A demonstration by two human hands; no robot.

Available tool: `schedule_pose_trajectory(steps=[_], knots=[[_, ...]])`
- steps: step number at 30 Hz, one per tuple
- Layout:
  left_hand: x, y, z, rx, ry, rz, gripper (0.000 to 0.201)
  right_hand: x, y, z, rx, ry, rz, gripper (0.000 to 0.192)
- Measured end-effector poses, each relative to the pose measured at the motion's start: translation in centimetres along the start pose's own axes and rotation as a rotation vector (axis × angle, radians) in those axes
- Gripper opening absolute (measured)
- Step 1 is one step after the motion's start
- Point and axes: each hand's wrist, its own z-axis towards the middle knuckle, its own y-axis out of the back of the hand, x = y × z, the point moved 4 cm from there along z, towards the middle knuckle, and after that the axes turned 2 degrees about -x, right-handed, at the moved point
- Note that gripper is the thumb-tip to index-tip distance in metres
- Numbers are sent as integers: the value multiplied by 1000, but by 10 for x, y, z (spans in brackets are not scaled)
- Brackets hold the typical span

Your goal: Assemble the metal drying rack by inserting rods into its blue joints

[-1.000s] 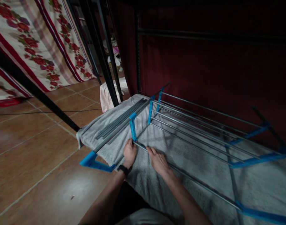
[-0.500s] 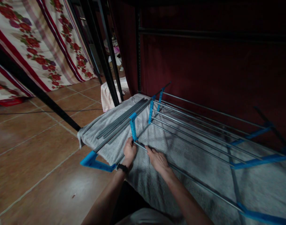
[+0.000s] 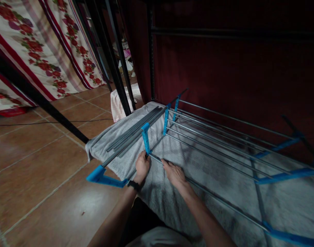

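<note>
A partly built rack of metal tubes and blue plastic brackets lies on a grey blanket (image 3: pixel 210 209). My left hand (image 3: pixel 142 166), wearing a black wristband, is closed round the lower end of an upright blue bracket (image 3: pixel 146 139), where a tube meets it; its fingertips are partly hidden. My right hand (image 3: pixel 174 173) is closed on that grey metal tube (image 3: pixel 156 158), a short way to the right of the bracket. The tube runs on past this hand to another blue bracket (image 3: pixel 290 236) at lower right. Just left of my left wrist juts an angled blue bracket (image 3: pixel 102 177).
Loose grey tubes (image 3: pixel 133 132) lie side by side on the blanket beyond my left hand. Joined crossbars (image 3: pixel 213 135) stretch to the right. Black metal posts (image 3: pixel 115 65) rise at the blanket's left edge, beside tiled floor (image 3: pixel 51 185). Dark red cloth (image 3: pixel 223 75) hangs behind.
My right hand has slid slightly to the right along the tube. My left hand stays at the bracket, and the rack has barely moved.
</note>
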Motion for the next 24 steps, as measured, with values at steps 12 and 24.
schedule_pose_trajectory(steps=[12,24], knots=[[-2,-1,-2,1,31,73,21,0,2,1,-1,-7,-9,48],[1,-4,-5,-10,-1,92,24,0,1,1,-12,-7,-5,48]])
